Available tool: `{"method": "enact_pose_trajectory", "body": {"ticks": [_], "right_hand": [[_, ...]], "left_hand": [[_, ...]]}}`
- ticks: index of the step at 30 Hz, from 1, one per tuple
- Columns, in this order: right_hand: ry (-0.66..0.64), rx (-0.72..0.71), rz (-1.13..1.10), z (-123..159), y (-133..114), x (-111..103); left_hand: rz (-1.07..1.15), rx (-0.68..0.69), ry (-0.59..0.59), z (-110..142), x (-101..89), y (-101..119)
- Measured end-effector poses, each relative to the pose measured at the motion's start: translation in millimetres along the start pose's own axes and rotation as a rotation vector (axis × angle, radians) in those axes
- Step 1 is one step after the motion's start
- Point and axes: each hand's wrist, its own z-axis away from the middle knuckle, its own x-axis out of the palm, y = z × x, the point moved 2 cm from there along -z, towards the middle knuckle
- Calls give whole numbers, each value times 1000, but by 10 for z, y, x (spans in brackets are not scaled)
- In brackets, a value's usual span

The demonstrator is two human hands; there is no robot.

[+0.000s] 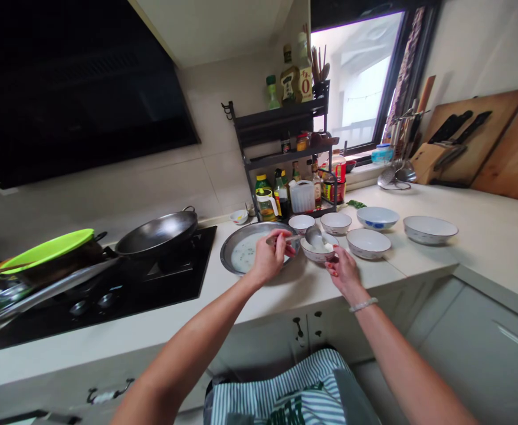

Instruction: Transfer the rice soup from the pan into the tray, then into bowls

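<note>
**Over a porcelain bowl (pixel 315 258), a ladle (pixel 312 238) beside a full basin (pixel 226 249)**

Broadest here is the white worktop (pixel 498 227), where the basin and bowls sit to the right of the black glass hob (pixel 153 289). The shallow stainless-steel basin holds pale soup (pixel 243 252) with green flecks; a knock from the left wrist, which passes close by its near rim, could slop it. Five other porcelain bowls (pixel 369 252) stand around the one under the ladle, some nearly touching, so a careless elbow or sleeve might shunt one into the next.

The left hand (pixel 268 261) has its fingers wrapped about the ladle's handle; a tilt too early or too fast would probably spill over the rim. The right hand (pixel 344 273) is at the bowl's right side, fingers bent by a small white object (pixel 328 245); whether it pinches that or the rim, I cannot tell. If the rim, hot soup, should it be hot, could reach the fingertips.

As for writing, dark green letters on the striped apron (pixel 241 386) are too folded to read. A bottle (pixel 305 79) on the rack (pixel 281 120) shows a big red "0" under small characters, the first seemingly 千. Other labels are too small.
</note>
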Motion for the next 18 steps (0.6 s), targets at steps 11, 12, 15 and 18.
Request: {"method": "enact_pose_trajectory", "body": {"ticks": [11, 12, 15, 18], "right_hand": [[-2, -8, 17, -1, -7, -9], [-3, -11, 22, -3, -6, -10], [5, -7, 24, -9, -1, -11], [16, 5, 9, -14, 2, -10]], "left_hand": [[50, 23, 174, 100, -208, -106], [108, -60, 269, 81, -288, -143], [181, -244, 495, 75, -586, -243], [138, -315, 575, 158, -878, -316]]}}
